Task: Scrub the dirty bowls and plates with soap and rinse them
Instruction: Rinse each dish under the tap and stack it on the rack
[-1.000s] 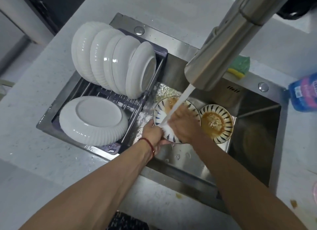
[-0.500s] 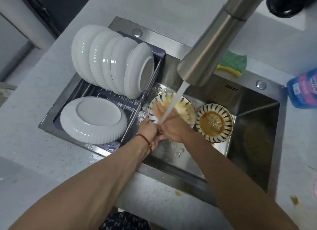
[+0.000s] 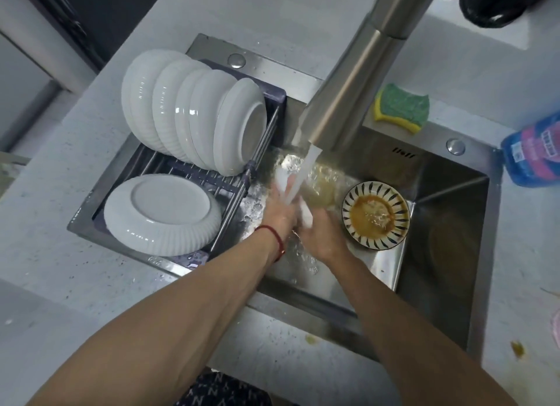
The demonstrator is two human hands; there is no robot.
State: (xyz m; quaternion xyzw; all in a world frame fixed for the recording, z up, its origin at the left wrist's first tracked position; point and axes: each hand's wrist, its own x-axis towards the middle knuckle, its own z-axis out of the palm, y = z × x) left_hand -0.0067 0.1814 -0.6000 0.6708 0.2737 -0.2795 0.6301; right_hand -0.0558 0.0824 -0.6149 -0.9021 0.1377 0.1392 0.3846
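Rinsing step, judging by the water: tap (image 3: 360,81) running, stream (image 3: 306,169) landing right on the bowl (image 3: 286,183), tipped up on edge over the sink (image 3: 448,193), just beside the drying rack (image 3: 266,151). Left hand (image 3: 277,215) gripping the bowl from the rack side, right hand (image 3: 318,236) clasping its lower rim from the other (blurred, so exact finger lay not clear). Brownish water (image 3: 321,190) pooling beneath. Second striped bowl (image 3: 375,215) flat in the basin, near the right hand, sauce thick in it, not yet touched. White plates (image 3: 194,112) already racked. Sponge (image 3: 403,107) and soap bottle (image 3: 533,154) well apart on the counter. Next, probably: rack this one, then fetch sponge and soap for the dirty one.
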